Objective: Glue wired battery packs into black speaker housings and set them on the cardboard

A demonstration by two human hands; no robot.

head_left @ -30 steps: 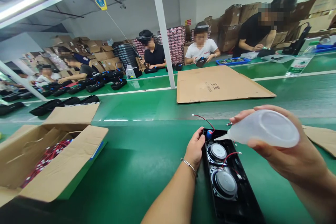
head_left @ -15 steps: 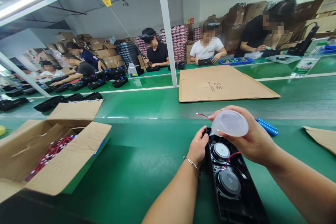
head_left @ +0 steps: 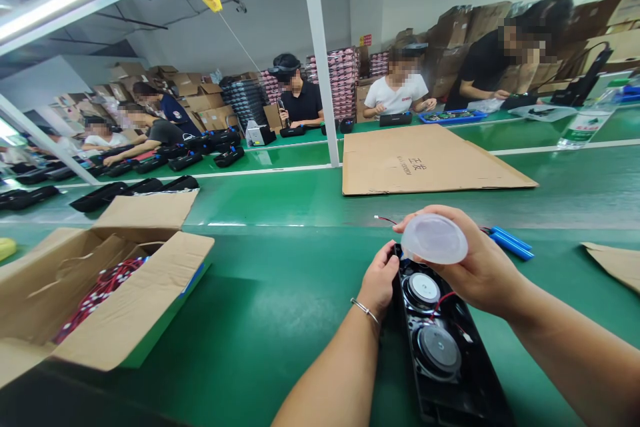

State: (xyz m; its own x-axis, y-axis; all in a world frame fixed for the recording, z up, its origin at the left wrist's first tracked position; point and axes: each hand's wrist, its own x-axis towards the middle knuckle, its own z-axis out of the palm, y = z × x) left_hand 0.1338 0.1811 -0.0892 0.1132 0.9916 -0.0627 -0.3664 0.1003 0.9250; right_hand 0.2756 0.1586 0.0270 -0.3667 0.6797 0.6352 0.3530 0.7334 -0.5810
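Note:
A black speaker housing [head_left: 453,373] with two round drivers lies on the green bench in front of me. My left hand [head_left: 379,280], a thin bracelet at its wrist, grips the housing's far left edge. My right hand [head_left: 480,265] holds a translucent squeeze bottle [head_left: 434,239], its base turned toward me and its nozzle hidden, pointed down at the housing's far end. Red wires [head_left: 440,299] run across the drivers, and another red wire [head_left: 385,219] sticks out beyond the housing.
An open cardboard box [head_left: 90,293] with red-and-white wires stands at the left. A flat cardboard sheet [head_left: 425,160] lies on the conveyor ahead. Blue cells [head_left: 510,242] lie right of my hand, cardboard scrap [head_left: 613,260] at far right. Several people work at the far bench.
My right hand has swung the bottle left and turned it, from lying sideways at the right to pointing down over the housing's far end. My left hand stayed on the housing.

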